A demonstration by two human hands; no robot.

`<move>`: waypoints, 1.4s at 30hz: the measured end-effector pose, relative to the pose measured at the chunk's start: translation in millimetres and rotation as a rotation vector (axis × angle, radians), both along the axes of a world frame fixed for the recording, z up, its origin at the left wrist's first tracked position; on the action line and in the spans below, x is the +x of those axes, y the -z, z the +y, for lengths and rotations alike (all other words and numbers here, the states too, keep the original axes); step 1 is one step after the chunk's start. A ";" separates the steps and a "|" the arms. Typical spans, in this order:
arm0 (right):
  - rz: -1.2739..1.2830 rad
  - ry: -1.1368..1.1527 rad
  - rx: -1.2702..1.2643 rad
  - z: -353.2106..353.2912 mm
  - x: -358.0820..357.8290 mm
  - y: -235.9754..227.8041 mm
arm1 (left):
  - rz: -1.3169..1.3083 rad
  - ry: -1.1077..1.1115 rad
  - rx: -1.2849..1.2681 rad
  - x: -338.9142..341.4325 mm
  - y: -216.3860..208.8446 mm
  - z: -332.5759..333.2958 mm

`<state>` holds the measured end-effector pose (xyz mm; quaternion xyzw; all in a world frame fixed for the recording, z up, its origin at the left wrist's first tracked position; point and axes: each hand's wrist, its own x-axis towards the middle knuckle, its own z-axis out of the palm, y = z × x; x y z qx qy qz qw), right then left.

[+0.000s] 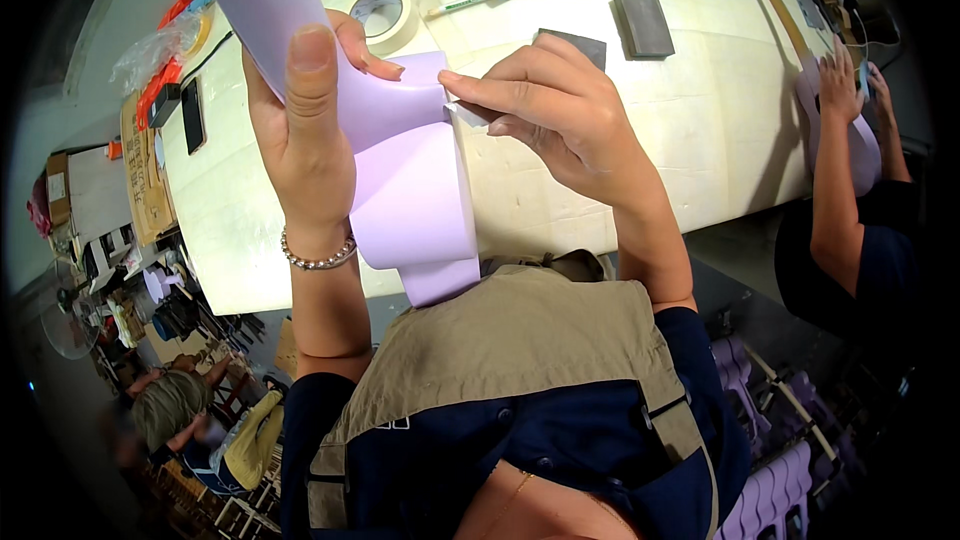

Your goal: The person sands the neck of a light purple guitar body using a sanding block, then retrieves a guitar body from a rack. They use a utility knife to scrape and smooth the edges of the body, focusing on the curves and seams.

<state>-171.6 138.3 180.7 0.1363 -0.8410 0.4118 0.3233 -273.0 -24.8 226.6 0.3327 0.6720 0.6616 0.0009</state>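
Observation:
A smooth lilac moulded piece (415, 200) with curved, wavy edges stands over the table's near edge, against my apron. My left hand (305, 150) grips its upper part, the thumb in front and fingers round the far side. At its right edge works my right hand (565, 110), pinching a small folded grey sheet (470, 114) that looks like sandpaper. The index fingertip touches the lilac edge, and the sheet lies against it just below. Part of the sheet is hidden under the fingers.
Beyond my hands lie a wide tape roll (402, 28), a marker pen (458, 6), a grey block (644, 26) and a grey sheet (585, 48). A phone (193, 115) rests at the left. On the right, a co-worker's hands (842, 88) are at another lilac piece (862, 160).

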 end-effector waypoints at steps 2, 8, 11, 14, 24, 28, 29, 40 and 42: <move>-0.002 -0.005 -0.048 -2.2 0.6 1.9 | 0.027 -0.001 0.003 -1.8 1.1 -0.6; 0.044 0.062 -0.005 -6.5 -1.6 5.5 | -0.021 0.027 -0.003 0.6 -0.7 0.1; 0.069 0.135 0.148 -5.2 -0.7 3.3 | -0.036 0.028 -0.002 0.6 -1.3 -0.5; 0.088 0.124 0.167 -1.9 -3.2 5.1 | -0.036 0.022 -0.006 -0.4 -1.5 0.4; 0.031 0.030 0.010 -3.6 -1.4 5.4 | -0.016 0.021 -0.001 0.4 1.0 -1.5; 0.020 0.071 0.103 -1.7 1.7 0.0 | -0.083 0.050 0.079 1.7 1.5 -1.2; 0.018 0.067 0.114 -1.2 1.8 -1.2 | -0.099 0.078 0.120 1.2 1.4 -1.6; 0.053 0.058 -0.008 -5.1 1.4 8.6 | -0.040 -0.012 0.000 3.9 0.7 0.4; 0.072 0.085 0.022 -6.1 0.4 6.8 | -0.052 -0.005 0.003 4.2 -0.7 0.4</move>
